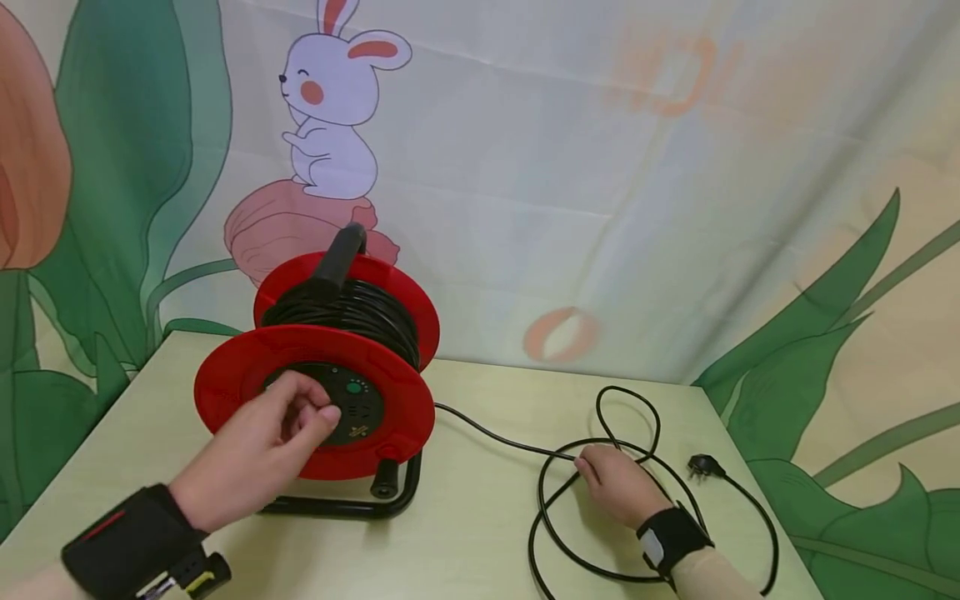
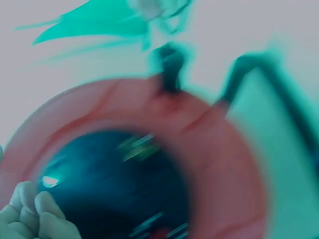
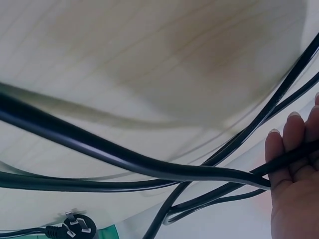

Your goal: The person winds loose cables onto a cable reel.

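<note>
A red cable reel (image 1: 225,375) wound with black cable (image 1: 367,308) stands at the left of the table. My left hand (image 1: 262,442) is in front of its dark socket panel (image 1: 363,404), fingers loosely curled and holding nothing visible. Beneath that hand, the crank knob (image 1: 386,480) sticks out of the reel's lower rim. The left wrist view is blurred, with the curled fingers (image 2: 44,211) at its lower left. My right hand (image 1: 618,483) grips the loose cable (image 1: 502,437) paid out from the reel. In the right wrist view cable crosses the fingers (image 3: 293,132).
Loops of slack cable (image 1: 543,517) lie around the right hand. A three-pin plug (image 1: 703,467) lies near the right edge of the pale table (image 1: 480,517). The reel's black tube stand (image 1: 337,507) rests on the tabletop. A printed cloth (image 1: 487,167) hangs behind.
</note>
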### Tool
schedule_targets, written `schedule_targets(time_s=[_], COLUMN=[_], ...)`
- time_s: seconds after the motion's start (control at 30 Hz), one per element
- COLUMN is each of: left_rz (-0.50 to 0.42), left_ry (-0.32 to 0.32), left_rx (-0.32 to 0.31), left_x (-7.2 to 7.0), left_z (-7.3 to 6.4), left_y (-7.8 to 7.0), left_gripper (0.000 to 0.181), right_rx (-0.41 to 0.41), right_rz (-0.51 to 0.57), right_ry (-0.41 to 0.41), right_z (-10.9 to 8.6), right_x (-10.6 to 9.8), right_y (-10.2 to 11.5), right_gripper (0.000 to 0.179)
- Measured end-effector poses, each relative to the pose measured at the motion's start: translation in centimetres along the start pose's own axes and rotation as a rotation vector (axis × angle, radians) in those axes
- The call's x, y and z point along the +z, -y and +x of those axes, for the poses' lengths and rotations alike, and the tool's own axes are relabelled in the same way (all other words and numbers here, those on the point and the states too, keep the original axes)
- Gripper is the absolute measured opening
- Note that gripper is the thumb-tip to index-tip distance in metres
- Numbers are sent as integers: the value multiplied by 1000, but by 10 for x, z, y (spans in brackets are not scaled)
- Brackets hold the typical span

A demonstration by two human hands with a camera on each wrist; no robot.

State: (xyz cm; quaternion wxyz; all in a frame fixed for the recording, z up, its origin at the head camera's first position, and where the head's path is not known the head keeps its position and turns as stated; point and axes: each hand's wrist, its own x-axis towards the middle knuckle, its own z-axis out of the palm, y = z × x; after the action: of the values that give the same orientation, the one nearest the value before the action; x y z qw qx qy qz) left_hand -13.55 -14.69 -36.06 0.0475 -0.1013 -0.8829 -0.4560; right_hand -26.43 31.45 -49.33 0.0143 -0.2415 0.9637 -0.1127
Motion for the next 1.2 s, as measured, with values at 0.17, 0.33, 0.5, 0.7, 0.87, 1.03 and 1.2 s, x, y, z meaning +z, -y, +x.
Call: schedule_targets(time_s=[0.17,0.33,0.5,0.7,0.87,1.03,1.2], left_rz=[-46,-72,-128,-257,-328,-341,-321], left_ry=[91,121,177,202,224,230,221], left_rx=[-225,-387,-425,-409,-399,-403,-406], left_x=[49,82,100,114,118,119,119], left_z=[2,4,9,14,14,12,10], left_y=[29,44,43,42,47,49,52], left_gripper=[47,60,61,45,46,47,49], right_rx=[12,-13,-15,-17,1,18,82], right_rz=[-15,-28,-52,-52,-7,-11,-11], right_ry=[-11,-33,-68,-95,-96,-75,-73], right_z=[0,3,3,-1,-3,-4,-8], right_x=[3,6,7,5,-6,-13,-18], right_y=[0,5,6,-2,-4,-7,-13], right_gripper=[19,18,18,19,22,27,33])
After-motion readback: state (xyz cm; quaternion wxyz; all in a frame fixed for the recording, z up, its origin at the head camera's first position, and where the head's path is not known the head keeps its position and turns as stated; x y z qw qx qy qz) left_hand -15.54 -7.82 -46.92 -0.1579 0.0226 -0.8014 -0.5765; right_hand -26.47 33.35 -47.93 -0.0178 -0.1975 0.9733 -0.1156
